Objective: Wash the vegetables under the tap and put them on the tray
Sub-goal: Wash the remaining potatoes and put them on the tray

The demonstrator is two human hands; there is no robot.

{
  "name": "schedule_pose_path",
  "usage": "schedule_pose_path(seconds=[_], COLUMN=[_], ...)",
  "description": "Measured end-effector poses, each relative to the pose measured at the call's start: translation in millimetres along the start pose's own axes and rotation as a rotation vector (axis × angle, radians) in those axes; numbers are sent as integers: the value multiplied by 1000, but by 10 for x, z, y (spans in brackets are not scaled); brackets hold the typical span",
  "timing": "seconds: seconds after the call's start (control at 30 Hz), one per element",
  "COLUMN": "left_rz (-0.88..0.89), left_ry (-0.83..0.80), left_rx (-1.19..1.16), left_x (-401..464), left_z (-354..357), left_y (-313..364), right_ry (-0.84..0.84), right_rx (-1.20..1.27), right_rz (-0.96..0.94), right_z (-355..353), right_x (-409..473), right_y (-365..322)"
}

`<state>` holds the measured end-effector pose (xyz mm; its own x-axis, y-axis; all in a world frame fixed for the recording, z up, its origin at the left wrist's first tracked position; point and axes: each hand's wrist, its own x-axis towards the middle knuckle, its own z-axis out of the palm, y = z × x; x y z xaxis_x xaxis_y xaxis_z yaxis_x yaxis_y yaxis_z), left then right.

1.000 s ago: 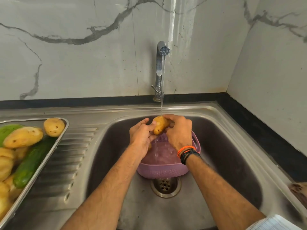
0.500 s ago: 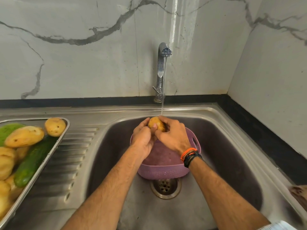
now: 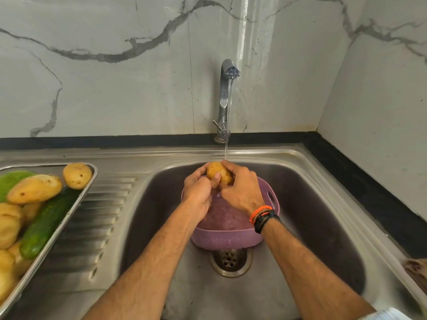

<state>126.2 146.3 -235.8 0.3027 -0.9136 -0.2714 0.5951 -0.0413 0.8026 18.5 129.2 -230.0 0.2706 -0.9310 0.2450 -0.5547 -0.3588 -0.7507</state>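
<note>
A yellow-brown potato (image 3: 216,172) is held under the water stream from the tap (image 3: 227,93), above a purple plastic basket (image 3: 227,239) in the sink. My left hand (image 3: 199,192) grips the potato from the left with the thumb across it. My right hand (image 3: 242,188) curls round it from the right. The steel tray (image 3: 91,179) on the left drainboard holds several potatoes (image 3: 77,176) and a green cucumber (image 3: 46,224).
The steel sink basin (image 3: 312,215) has its drain (image 3: 230,259) just in front of the basket. A ribbed drainboard (image 3: 97,218) lies between tray and basin. Marble walls close the back and right. A brown object (image 3: 417,266) sits at the right edge.
Both hands have turned the potato under the stream; it now stands more upright between them. The hands stay above the basket.
</note>
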Motion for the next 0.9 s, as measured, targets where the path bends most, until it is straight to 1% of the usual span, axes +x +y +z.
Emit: schedule_pose_path(seconds=[0.07, 0.1, 0.23, 0.33, 0.4, 0.47, 0.53, 0.7, 0.77, 0.83, 0.9], left_rz=[7, 10, 13, 44, 41, 11, -1, 37, 47, 49, 31], left_ry=[4, 14, 77, 125, 122, 86, 59, 104, 117, 111, 81], left_rx=[17, 11, -80, -135, -133, -104, -94, -107, -98, -79, -75], left_x=[-20, -24, -13, 28, 45, 30, 11, 15, 9, 19, 26], left_z=[15, 16, 10, 4, 0, 0, 0, 31, 37, 22, 2], left_y=[-4, -5, 8, 23, 16, -2, -11, -25, -47, -49, -40], right_ry=[-29, -15, 119, 180, 153, 96, 75, 235, 265, 245, 161], right_rx=[-26, -6, 175, 233, 207, 152, 131, 176, 177, 185, 173], right_rz=[-5, -9, 36, 54, 29, 2, 1, 38, 42, 49, 45], right_z=[0, 6, 30, 44, 64, 79, 74, 66, 83, 85, 80], right_x=[6, 4, -36, -48, -41, -15, 13, -16, -21, 4, 27], right_y=[7, 19, 30, 4, -18, -20, 13, 24, 23, 36, 43])
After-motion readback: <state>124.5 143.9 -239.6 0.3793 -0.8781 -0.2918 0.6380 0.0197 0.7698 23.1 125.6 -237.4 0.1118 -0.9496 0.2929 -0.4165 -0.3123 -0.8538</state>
